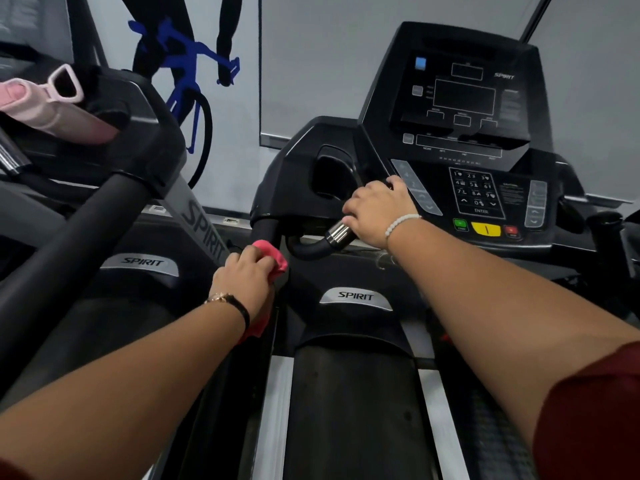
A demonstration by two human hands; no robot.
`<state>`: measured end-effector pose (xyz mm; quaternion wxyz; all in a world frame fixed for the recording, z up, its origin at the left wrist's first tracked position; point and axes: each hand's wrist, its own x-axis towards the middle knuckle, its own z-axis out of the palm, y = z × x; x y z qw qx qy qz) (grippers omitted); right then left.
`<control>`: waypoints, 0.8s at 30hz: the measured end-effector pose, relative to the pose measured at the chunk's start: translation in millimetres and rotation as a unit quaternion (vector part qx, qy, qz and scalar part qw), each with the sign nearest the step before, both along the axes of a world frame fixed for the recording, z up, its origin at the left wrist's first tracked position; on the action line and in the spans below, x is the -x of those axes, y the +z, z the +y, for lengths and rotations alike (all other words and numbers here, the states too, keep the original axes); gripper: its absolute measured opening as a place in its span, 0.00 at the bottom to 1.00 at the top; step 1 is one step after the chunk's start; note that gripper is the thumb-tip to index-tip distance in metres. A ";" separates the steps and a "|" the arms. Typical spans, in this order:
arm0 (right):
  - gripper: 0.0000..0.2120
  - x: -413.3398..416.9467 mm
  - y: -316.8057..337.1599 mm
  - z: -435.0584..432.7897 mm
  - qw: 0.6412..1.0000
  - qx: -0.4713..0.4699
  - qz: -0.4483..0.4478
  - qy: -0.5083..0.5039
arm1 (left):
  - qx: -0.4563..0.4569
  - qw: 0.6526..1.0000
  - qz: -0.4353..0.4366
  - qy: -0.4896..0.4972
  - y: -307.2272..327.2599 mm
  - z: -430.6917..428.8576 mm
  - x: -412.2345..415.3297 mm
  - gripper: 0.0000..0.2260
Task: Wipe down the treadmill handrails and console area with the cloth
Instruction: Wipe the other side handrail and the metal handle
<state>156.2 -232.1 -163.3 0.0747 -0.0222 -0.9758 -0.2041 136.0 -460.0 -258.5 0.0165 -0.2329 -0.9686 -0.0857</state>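
Cloth [274,258]: coral-pink, soft, bunched into folds; a second bit of it shows under the wrist. Handrail [265,231]: black matte tube running down from the console housing. Inner grip bar [311,251]: curved black tube with a ribbed chrome band. Console [467,109]: black moulded plastic with dark display windows, a printed number keypad [476,194] and a yellow button [486,229] between a green one and a red one. Belt [349,410]: dull black, with pale side rails. Silver oval badge [356,296] on the motor cover.

Room: grey wall with a blue-and-black cyclist graphic [187,64]. A second treadmill stands just to the left, its thick black handrail [86,230] angled up, with a pale pink bottle [52,105] lying in its tray.

Left hand [242,282]: fingers curled over the cloth, holding it against the handrail just below the housing. Thin black band [239,306] at the wrist.

Right hand [375,211]: fingers wrapped round the inner grip bar just above the chrome band, beside the console's lower left edge. White bead bracelet [401,221] on the wrist; maroon sleeve [595,410] at the upper arm.
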 end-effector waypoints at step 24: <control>0.18 2.1 -23.2 6.0 0.995 0.093 0.046 -0.010 | 0.034 0.983 -0.010 -0.180 -7.5 24.6 61.4 0.15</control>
